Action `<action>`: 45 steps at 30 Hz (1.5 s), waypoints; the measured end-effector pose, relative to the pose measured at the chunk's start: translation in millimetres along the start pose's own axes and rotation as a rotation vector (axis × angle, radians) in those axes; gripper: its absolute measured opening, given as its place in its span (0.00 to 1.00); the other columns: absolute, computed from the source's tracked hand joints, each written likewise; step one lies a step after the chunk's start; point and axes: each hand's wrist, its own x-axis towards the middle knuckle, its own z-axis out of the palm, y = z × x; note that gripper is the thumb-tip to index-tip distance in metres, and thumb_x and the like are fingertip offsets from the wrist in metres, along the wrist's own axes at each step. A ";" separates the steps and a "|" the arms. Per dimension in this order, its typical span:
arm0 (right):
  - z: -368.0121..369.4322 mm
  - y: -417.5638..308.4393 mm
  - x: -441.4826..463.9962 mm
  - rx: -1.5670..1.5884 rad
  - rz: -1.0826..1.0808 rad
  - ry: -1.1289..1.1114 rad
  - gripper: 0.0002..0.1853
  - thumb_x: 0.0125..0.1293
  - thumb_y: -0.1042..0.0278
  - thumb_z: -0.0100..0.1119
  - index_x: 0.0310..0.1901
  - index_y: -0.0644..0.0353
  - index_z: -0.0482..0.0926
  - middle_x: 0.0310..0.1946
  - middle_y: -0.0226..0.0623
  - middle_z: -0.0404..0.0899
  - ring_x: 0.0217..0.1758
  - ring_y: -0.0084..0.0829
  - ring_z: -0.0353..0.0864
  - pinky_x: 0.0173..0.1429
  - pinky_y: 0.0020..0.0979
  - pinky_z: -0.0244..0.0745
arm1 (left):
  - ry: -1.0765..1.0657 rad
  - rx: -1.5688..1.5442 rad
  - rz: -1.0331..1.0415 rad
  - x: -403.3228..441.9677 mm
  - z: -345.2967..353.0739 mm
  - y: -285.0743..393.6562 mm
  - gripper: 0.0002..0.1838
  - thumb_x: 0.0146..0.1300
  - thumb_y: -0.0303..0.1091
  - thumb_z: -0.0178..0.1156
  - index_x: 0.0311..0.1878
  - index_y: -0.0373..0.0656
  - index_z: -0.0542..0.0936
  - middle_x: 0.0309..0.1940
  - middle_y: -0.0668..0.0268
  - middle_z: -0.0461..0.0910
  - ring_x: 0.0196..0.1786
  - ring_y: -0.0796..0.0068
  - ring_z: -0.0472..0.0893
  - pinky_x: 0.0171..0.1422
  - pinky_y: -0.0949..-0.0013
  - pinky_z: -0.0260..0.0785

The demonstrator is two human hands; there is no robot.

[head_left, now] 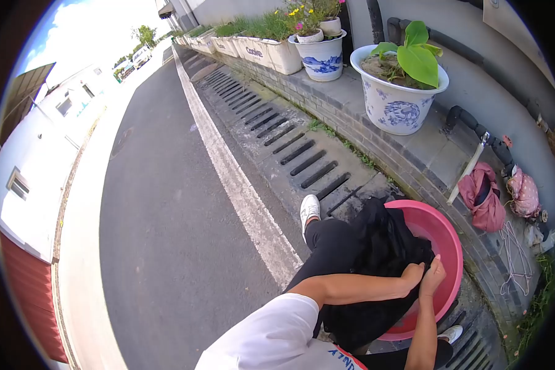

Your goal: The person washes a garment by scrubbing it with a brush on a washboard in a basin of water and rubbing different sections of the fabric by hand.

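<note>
Clutching a black garment point(382, 240), the left hand point(413, 275) and right hand point(434, 277) sit close together over a pink plastic basin point(451, 259), the garment draped across its rim beside one black-trousered leg point(330, 243)

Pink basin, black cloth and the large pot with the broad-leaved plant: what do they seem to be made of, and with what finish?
Pink basin: probably plastic, smooth and slightly glossy; even colour, rounded rim.
Black cloth: some fabric, matte-looking; it bunches in soft folds.
Large pot: glazed ceramic or plastic, smooth white with blue decoration; the look leaves it open.
</note>
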 end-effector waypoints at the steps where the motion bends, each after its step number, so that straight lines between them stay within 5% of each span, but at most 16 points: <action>1: -0.6 2.6 3.1 0.062 0.076 0.029 0.22 0.73 0.61 0.45 0.24 0.69 0.74 0.15 0.48 0.71 0.17 0.37 0.71 0.24 0.40 0.61 | 0.036 0.121 -0.014 -1.6 3.0 -4.9 0.22 0.72 0.41 0.44 0.44 0.31 0.80 0.41 0.55 0.82 0.46 0.69 0.78 0.50 0.65 0.66; 5: 9.4 -55.5 -43.4 -0.121 -0.418 -0.097 0.19 0.71 0.67 0.47 0.22 0.68 0.71 0.16 0.50 0.69 0.17 0.45 0.71 0.23 0.41 0.60 | -0.189 -0.143 -0.030 35.4 -24.0 -13.6 0.21 0.71 0.40 0.44 0.46 0.32 0.80 0.41 0.59 0.80 0.46 0.71 0.77 0.52 0.67 0.65; 7: 6.9 -37.6 -26.9 -0.051 -0.405 0.002 0.18 0.69 0.68 0.49 0.20 0.67 0.69 0.15 0.49 0.68 0.17 0.45 0.70 0.23 0.40 0.61 | -0.183 -0.211 -0.084 28.4 -15.9 -20.4 0.20 0.71 0.41 0.44 0.46 0.34 0.80 0.41 0.60 0.80 0.46 0.73 0.76 0.52 0.68 0.65; 9: -6.5 10.8 -1.3 -0.161 0.038 -0.008 0.17 0.67 0.70 0.52 0.20 0.66 0.68 0.16 0.47 0.68 0.17 0.46 0.70 0.23 0.39 0.62 | -0.070 0.014 -0.136 -20.9 -10.9 9.4 0.20 0.71 0.41 0.44 0.47 0.37 0.80 0.42 0.61 0.80 0.47 0.74 0.76 0.52 0.68 0.65; 15: 0.6 -50.9 -38.3 -0.040 -0.557 -0.047 0.18 0.66 0.70 0.52 0.18 0.65 0.66 0.14 0.46 0.65 0.17 0.47 0.70 0.24 0.39 0.63 | -0.329 -0.275 -0.091 -17.1 -35.3 19.3 0.20 0.72 0.41 0.43 0.46 0.33 0.78 0.33 0.64 0.77 0.40 0.74 0.75 0.44 0.70 0.66; 18: -10.6 -6.9 -2.9 -0.108 0.034 0.069 0.17 0.61 0.70 0.59 0.17 0.62 0.68 0.15 0.45 0.66 0.18 0.45 0.71 0.23 0.38 0.64 | -0.082 -0.151 -0.209 -43.4 -12.5 27.0 0.17 0.71 0.39 0.44 0.45 0.35 0.78 0.31 0.65 0.76 0.36 0.74 0.74 0.42 0.71 0.66; 20: -2.0 -28.3 -22.7 -0.097 -0.280 0.087 0.17 0.62 0.70 0.58 0.17 0.62 0.68 0.15 0.45 0.66 0.18 0.45 0.71 0.22 0.39 0.64 | -0.602 -0.520 -0.204 16.7 -49.6 -21.0 0.18 0.71 0.41 0.44 0.44 0.39 0.79 0.35 0.64 0.78 0.36 0.75 0.76 0.42 0.70 0.67; 22: -3.0 -86.2 -46.1 -0.078 -0.560 -0.061 0.16 0.64 0.74 0.53 0.18 0.64 0.66 0.15 0.46 0.64 0.16 0.46 0.68 0.21 0.38 0.60 | -0.678 -0.592 -0.191 22.1 -56.7 -40.5 0.18 0.71 0.42 0.44 0.42 0.40 0.80 0.37 0.63 0.79 0.37 0.76 0.77 0.42 0.70 0.68; 25: 1.5 -22.0 -22.3 -0.037 -0.455 0.066 0.18 0.63 0.69 0.57 0.16 0.63 0.67 0.15 0.45 0.67 0.16 0.44 0.70 0.21 0.38 0.62 | -0.196 -0.147 -0.140 -33.0 -35.0 20.6 0.17 0.71 0.40 0.46 0.41 0.39 0.79 0.35 0.64 0.79 0.40 0.76 0.76 0.42 0.72 0.66; 27: -6.2 -17.8 -3.1 -0.006 0.070 0.084 0.20 0.66 0.69 0.55 0.18 0.66 0.65 0.14 0.46 0.63 0.16 0.45 0.68 0.22 0.37 0.58 | -0.069 -0.094 -0.259 -52.9 -17.7 29.8 0.17 0.72 0.39 0.44 0.40 0.38 0.80 0.38 0.64 0.80 0.41 0.77 0.76 0.45 0.71 0.67; 31: 4.1 -69.7 -45.2 -0.062 -0.575 0.058 0.17 0.62 0.71 0.58 0.16 0.62 0.67 0.15 0.42 0.67 0.17 0.44 0.70 0.21 0.37 0.62 | -0.287 -0.246 -0.169 -37.2 -40.4 21.6 0.18 0.72 0.37 0.41 0.39 0.37 0.79 0.35 0.66 0.78 0.42 0.76 0.76 0.47 0.73 0.65; 35: -9.3 -10.3 -2.7 -0.131 -0.071 0.104 0.18 0.66 0.70 0.54 0.18 0.66 0.66 0.15 0.45 0.64 0.16 0.44 0.67 0.22 0.38 0.60 | -0.123 -0.114 -0.187 -29.6 -21.0 11.4 0.18 0.70 0.34 0.40 0.41 0.36 0.79 0.37 0.62 0.78 0.41 0.72 0.78 0.44 0.69 0.68; 39: 4.4 -52.6 -38.2 -0.065 -0.538 0.077 0.18 0.64 0.70 0.56 0.17 0.63 0.68 0.13 0.44 0.66 0.16 0.45 0.70 0.22 0.40 0.63 | -0.407 -0.411 -0.211 -18.0 -39.2 18.6 0.16 0.71 0.35 0.42 0.42 0.36 0.78 0.35 0.61 0.78 0.39 0.71 0.78 0.42 0.69 0.69; 41: 1.8 -23.2 -16.1 -0.036 -0.391 0.142 0.19 0.66 0.67 0.55 0.17 0.64 0.67 0.13 0.45 0.67 0.17 0.47 0.70 0.22 0.41 0.62 | -0.189 -0.182 -0.167 -35.6 -30.8 25.3 0.15 0.72 0.35 0.43 0.38 0.39 0.79 0.32 0.66 0.78 0.37 0.78 0.77 0.39 0.71 0.68; 43: -16.1 6.0 7.9 -0.039 0.127 0.059 0.28 0.70 0.52 0.49 0.18 0.66 0.65 0.11 0.43 0.57 0.13 0.31 0.60 0.21 0.37 0.55 | -0.253 0.232 -0.074 -41.9 -22.4 22.7 0.18 0.72 0.35 0.41 0.42 0.35 0.79 0.35 0.64 0.78 0.40 0.76 0.76 0.44 0.71 0.67; 45: -17.2 24.3 13.2 0.099 0.250 -0.065 0.31 0.69 0.43 0.49 0.17 0.63 0.65 0.12 0.34 0.55 0.17 0.22 0.55 0.23 0.32 0.53 | -0.292 0.053 -0.136 -55.0 -20.4 44.6 0.23 0.72 0.45 0.43 0.52 0.33 0.76 0.47 0.57 0.78 0.50 0.72 0.76 0.56 0.67 0.66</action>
